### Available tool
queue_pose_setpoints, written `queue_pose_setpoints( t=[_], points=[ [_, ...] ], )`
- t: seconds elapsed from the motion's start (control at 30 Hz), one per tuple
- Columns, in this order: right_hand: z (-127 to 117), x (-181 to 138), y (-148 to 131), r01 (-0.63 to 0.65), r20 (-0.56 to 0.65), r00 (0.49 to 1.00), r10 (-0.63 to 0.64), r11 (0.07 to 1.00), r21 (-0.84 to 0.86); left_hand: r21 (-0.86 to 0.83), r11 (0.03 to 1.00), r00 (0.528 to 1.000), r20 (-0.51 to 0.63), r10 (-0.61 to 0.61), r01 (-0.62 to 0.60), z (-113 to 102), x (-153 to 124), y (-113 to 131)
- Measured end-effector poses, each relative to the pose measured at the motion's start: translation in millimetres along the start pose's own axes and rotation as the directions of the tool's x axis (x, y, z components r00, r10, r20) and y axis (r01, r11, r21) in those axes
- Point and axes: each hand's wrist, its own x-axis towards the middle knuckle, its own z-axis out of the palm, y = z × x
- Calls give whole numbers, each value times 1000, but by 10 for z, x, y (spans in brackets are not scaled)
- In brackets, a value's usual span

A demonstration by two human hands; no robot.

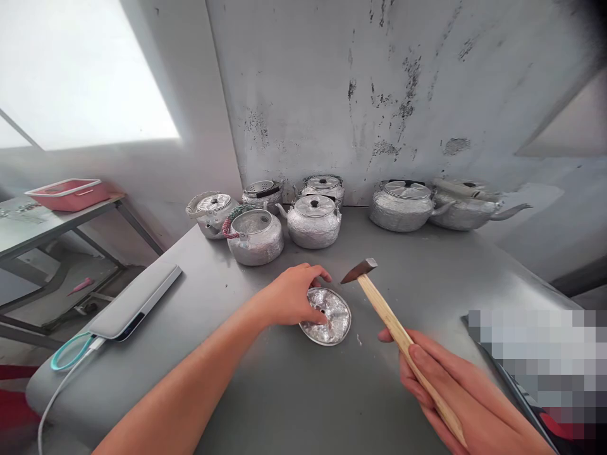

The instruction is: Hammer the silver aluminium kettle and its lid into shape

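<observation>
A dented, shiny metal kettle lid lies on the grey table, its rim raised and a small hole near its middle. My left hand holds it at the left side, thumb pressed on its face; the index finger curves out past the far edge, and the other fingers are mostly hidden. In my right hand is a hammer, gripped by its pale wooden handle. The steel hammer head hangs in the air to the right of the lid, apart from it.
Several hammered metal kettles stand along the wall, among them a lidless kettle and a lidded kettle. On the left lies a grey power bank with a cable. A pink basket sits on a side table. A blurred-out object occupies the right edge.
</observation>
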Motion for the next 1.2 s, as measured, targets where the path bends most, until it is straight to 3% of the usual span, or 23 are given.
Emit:
queue_pose_setpoints(
  t=[0.2,0.33,0.47,0.57,0.63,0.97,1.07,1.2],
  points=[
    [-69,98,-76,-27,-11,1000,28,1000,9,-9,997,996,46,79,-79,-67,-16,18],
    [-66,109,-175,9,-43,999,-10,1000,-25,90,994,997,-40,65,-62,-40,-16,1],
    [-166,91,-233,59,-65,995,-77,968,-244,188,982,991,-122,60,-36,82,31,-22],
    [-295,85,-225,167,-23,974,-225,784,-598,201,979,984,-165,65,-31,129,66,-31],
    [-361,99,-221,222,3,946,-323,644,-732,194,980,984,-163,67,-35,111,74,-43],
    [-393,327,-111,226,100,887,-451,237,-945,108,991,996,-46,79,-74,-24,53,-120],
    [-359,328,-30,222,129,903,-409,188,-957,98,990,995,-9,98,-97,-26,43,-116],
    [-281,303,-25,207,138,943,-302,212,-955,95,988,992,42,121,-125,-20,36,-99]
  ],
)
